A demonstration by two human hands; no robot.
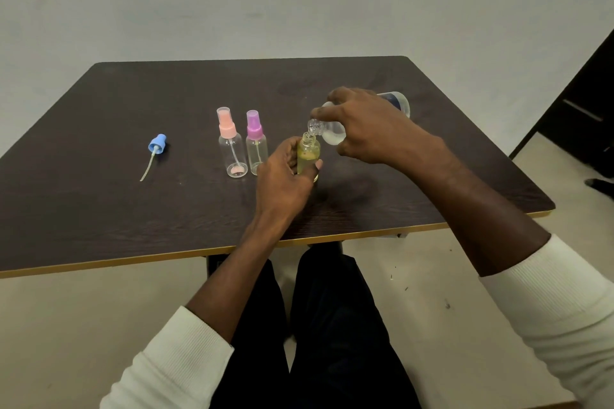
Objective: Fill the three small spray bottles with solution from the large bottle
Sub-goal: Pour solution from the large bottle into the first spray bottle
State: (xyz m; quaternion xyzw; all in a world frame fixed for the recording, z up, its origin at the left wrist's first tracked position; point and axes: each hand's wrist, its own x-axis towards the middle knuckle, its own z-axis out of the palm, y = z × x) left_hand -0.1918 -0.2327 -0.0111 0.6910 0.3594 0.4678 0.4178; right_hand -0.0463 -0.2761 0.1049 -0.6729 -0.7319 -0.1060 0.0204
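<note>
three small spray bottles stand on the dark desk (pixel 99 209). the left hand (pixel 282 176) grips one uncapped small bottle (pixel 308 156) holding yellowish liquid. the right hand (pixel 375 129) clasps the one large bottle (pixel 332 134), tilted, its mouth at the small bottle's neck. just left of the left hand stand a purple-capped bottle (pixel 255 146) and a pink-capped bottle (pixel 231 146), both clear. well left lies one blue sprayer head (pixel 156 144).

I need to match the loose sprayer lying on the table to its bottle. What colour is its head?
Blue, on the loose sprayer, seen in the head view.
</note>
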